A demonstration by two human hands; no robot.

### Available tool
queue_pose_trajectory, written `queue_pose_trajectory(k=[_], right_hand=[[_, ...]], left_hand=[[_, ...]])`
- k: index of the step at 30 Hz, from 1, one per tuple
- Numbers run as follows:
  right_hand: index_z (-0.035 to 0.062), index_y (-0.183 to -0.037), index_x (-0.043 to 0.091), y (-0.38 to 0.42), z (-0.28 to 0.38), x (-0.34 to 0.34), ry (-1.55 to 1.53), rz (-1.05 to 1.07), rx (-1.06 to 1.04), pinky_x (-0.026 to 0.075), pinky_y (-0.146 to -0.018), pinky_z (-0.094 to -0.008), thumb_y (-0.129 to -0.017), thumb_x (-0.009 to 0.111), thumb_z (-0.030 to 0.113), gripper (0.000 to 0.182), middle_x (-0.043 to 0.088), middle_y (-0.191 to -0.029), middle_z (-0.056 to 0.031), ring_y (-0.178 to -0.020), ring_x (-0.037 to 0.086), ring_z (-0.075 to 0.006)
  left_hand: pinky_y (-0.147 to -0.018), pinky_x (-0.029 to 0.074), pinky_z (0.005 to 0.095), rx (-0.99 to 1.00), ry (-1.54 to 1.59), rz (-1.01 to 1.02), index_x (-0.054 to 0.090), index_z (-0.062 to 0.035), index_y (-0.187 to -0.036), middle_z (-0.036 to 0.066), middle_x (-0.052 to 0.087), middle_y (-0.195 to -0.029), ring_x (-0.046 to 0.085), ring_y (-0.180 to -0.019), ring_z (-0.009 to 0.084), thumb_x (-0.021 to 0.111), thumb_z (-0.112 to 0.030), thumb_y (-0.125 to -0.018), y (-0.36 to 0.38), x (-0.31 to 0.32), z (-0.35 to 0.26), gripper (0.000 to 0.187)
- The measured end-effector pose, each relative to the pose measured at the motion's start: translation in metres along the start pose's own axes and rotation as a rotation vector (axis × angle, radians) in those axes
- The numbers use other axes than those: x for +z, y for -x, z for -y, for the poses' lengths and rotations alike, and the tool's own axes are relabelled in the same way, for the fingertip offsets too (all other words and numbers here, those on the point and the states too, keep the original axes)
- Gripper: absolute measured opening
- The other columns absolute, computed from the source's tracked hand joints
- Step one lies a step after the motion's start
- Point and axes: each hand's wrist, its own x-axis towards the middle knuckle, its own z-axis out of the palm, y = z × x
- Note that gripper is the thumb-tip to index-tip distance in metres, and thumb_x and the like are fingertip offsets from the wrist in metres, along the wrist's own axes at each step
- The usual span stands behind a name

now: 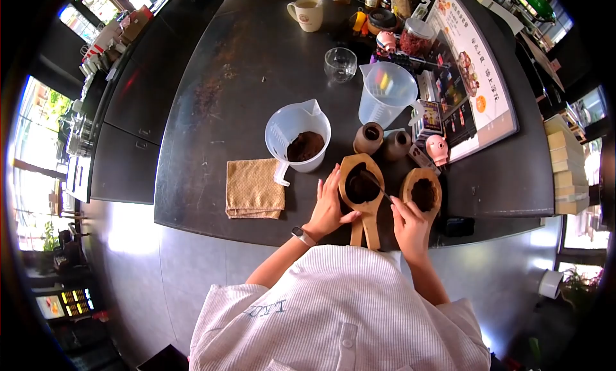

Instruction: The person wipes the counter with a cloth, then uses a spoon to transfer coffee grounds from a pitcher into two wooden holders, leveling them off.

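Note:
A wooden mold with a forked handle lies near the counter's front edge, dark brown crumbly material in its hollow. My left hand holds it by the left side, fingers along the rim and thumb by the handle's base. My right hand is closed around a thin-handled tool whose tip reaches into the hollow; its kind is hard to make out. Just right of that hand lies a second wooden mold with similar dark filling. A translucent measuring pitcher holding more brown material stands left, beside a folded tan cloth.
Behind the molds stand two small brown bottles, a second measuring pitcher and a glass cup. Right of them are a pink pig figurine and a large menu board. A mug sits farther back.

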Motion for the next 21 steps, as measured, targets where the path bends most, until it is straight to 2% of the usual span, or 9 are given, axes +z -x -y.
queue_pose_trajectory(k=[3,7,21], right_hand=[[0.0024,-0.096,0.066,-0.003,-0.008,0.003,-0.017,-0.022,-0.010,0.046,-0.057,-0.0335,-0.082,0.063,0.005,0.014,0.057,-0.075,-0.0110,-0.066,0.058,-0.0290],[0.0064,-0.098,0.066,-0.010,-0.029,0.007,0.042,-0.051,-0.140,0.046,-0.059,-0.0337,-0.078,0.067,0.007,0.020,0.054,-0.073,-0.0081,-0.067,0.056,-0.0252],[0.0054,-0.097,0.065,-0.009,-0.035,0.011,0.058,-0.042,-0.195,0.047,-0.059,-0.0336,-0.076,0.067,0.007,0.020,0.052,-0.071,-0.0074,-0.067,0.055,-0.0243]], left_hand=[[-0.107,0.012,0.0588,-0.001,0.002,-0.005,0.010,-0.0030,-0.141,0.022,0.013,-0.149,0.018,-0.137,0.0372,0.074,-0.041,-0.070,0.000,0.001,0.000,0.103],[-0.107,0.013,0.0583,-0.014,0.016,-0.003,0.010,-0.0036,-0.142,0.022,0.014,-0.149,0.019,-0.137,0.0371,0.073,-0.038,-0.071,-0.001,0.000,-0.001,0.101],[-0.108,0.018,0.0544,-0.007,0.033,-0.010,0.011,-0.0025,-0.141,0.022,0.016,-0.149,0.023,-0.135,0.0385,0.076,-0.033,-0.069,-0.003,-0.003,-0.005,0.102]])
